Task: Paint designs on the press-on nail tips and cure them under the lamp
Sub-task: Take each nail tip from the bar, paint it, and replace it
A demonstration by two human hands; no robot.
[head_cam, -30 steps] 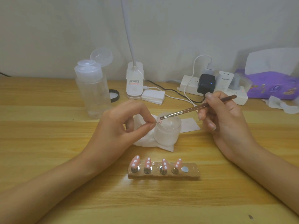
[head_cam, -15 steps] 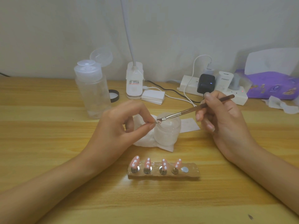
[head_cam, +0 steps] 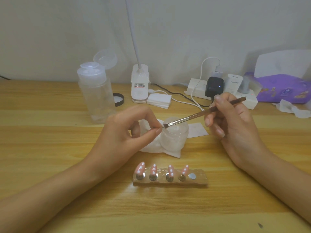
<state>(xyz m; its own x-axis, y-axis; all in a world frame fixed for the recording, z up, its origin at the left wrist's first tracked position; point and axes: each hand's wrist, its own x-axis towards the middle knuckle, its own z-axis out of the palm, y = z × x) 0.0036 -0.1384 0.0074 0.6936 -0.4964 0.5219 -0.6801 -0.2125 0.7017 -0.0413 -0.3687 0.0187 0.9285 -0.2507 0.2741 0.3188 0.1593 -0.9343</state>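
My left hand (head_cam: 127, 137) pinches a small nail tip (head_cam: 162, 127) between thumb and forefinger; most of the tip is hidden. My right hand (head_cam: 235, 126) holds a thin brown brush (head_cam: 202, 114), its bristles touching the pinched tip just above a small frosted jar (head_cam: 174, 137). In front of me a tan holder block (head_cam: 198, 181) carries several pink nail tips (head_cam: 154, 169) with white dots, each on a metal stand; its rightmost magnet spot (head_cam: 192, 176) is bare. The white lamp base (head_cam: 140, 86) stands at the back with its neck rising out of view.
A clear pump bottle (head_cam: 96, 95) stands back left with a black cap (head_cam: 118, 99) beside it. White tissue (head_cam: 151, 147) lies under the jar. A stack of pads (head_cam: 159, 99), a power strip (head_cam: 249, 100) with chargers and a purple tissue pack (head_cam: 279, 89) line the back.
The brush tip has slid slightly left onto the pinched nail tip, and my right hand has shifted a little left with it. My left hand stays in place.
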